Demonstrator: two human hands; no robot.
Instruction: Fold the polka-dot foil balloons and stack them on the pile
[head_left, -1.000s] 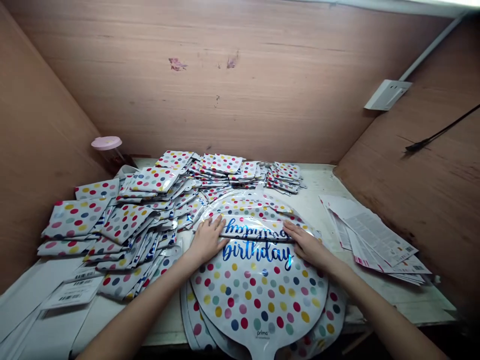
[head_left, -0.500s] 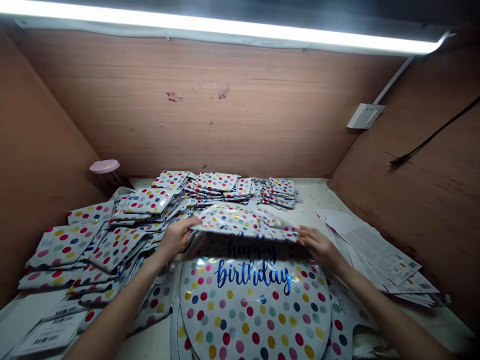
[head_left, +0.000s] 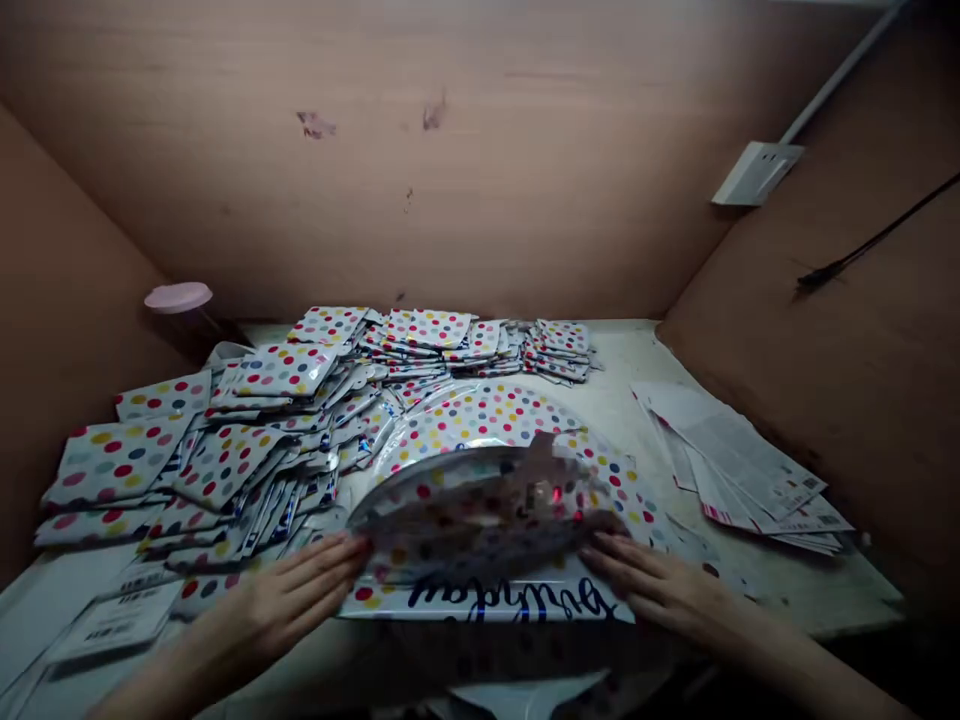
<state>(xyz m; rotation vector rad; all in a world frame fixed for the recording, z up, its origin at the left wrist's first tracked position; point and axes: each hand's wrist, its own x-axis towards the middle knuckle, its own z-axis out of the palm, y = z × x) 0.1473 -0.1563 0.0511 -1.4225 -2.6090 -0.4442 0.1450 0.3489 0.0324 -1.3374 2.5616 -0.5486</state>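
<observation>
A large round polka-dot foil balloon (head_left: 480, 412) lies at the middle of the table. Its near part is folded, and the blue word "birthday" shows upside down along the near edge. My left hand (head_left: 300, 590) is closed on the left side of the fold, fingers pressed together. At the right side of the fold, my right hand (head_left: 652, 580) is closed on the foil, thumb hidden. Between the hands the foil bulges and looks dark and blurred. Many folded polka-dot packets (head_left: 262, 370) are piled to the left and behind the balloon.
Printed paper sheets (head_left: 742, 460) lie fanned at the right. White barcode sheets (head_left: 112, 630) are at the front left. A pink-lidded container (head_left: 178, 298) stands in the back left corner. Wooden panels (head_left: 465, 200) enclose the table, with a socket (head_left: 757, 174) on the right.
Both hands have moved down and nearer to me with the foil, folding it so the lettering is upside down. The camera view has tilted down, and the lamp has left the view.
</observation>
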